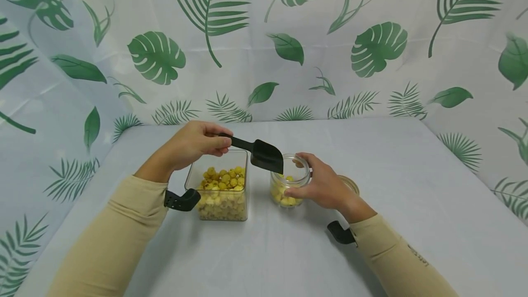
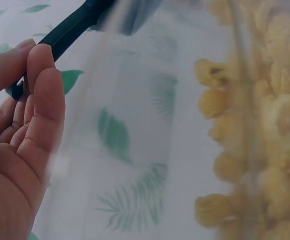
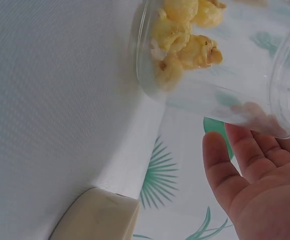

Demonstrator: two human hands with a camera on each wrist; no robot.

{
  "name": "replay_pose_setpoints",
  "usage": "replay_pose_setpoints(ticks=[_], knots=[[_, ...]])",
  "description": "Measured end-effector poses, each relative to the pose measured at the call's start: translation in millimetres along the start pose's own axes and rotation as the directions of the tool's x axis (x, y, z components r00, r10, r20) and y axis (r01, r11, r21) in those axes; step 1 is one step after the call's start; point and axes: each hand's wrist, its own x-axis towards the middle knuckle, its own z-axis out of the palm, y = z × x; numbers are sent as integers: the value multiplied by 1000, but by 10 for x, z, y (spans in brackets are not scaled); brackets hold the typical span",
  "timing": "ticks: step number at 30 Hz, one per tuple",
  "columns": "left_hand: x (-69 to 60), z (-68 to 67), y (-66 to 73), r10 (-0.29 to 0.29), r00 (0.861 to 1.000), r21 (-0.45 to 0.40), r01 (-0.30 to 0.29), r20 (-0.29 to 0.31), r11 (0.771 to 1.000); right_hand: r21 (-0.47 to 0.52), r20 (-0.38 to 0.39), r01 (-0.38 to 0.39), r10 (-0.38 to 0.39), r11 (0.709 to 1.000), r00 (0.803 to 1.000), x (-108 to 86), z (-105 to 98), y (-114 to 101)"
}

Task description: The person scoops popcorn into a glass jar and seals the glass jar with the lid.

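Note:
My left hand (image 1: 198, 141) pinches the handle end of a black scoop (image 1: 267, 156) between thumb and fingers. The scoop's blade slants down to the mouth of a clear jar (image 1: 290, 182); popcorn lies in the bottom of the jar (image 3: 185, 45). My right hand (image 1: 323, 184) holds the jar from its right side, thumb in front and fingers behind. Below the left hand stands a clear square container (image 1: 246, 175), well filled with yellow popcorn (image 1: 222, 196). In the left wrist view, the scoop's handle (image 2: 67, 32) sits between thumb and fingertips.
A round, lid-like thing (image 1: 350, 184) lies on the table behind the right hand, partly hidden by it. A white cloth covers the table (image 1: 255, 255). Leaf-patterned cloth (image 1: 313, 54) hangs at the back and sides. Each wrist carries a black mount (image 1: 181, 200).

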Motion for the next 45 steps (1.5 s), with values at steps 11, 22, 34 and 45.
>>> replay_pose_setpoints(ticks=[11,22,34,45], knots=[[-30,-43,-51,14,1000,-4,-14,-3,1000,-5,6,-6,6,1000,1000,-17,4,-5],[-110,-147,-132,31,999,-54,-32,-15,998,-15,9,15,-15,1000,1000,-26,-19,-30],[-366,-326,-196,38,998,-101,-43,-59,994,-113,-55,124,-130,986,990,-39,-125,-251],[-596,-593,-297,68,991,-83,-78,-115,994,-151,26,246,-245,957,969,2,-41,-665]])
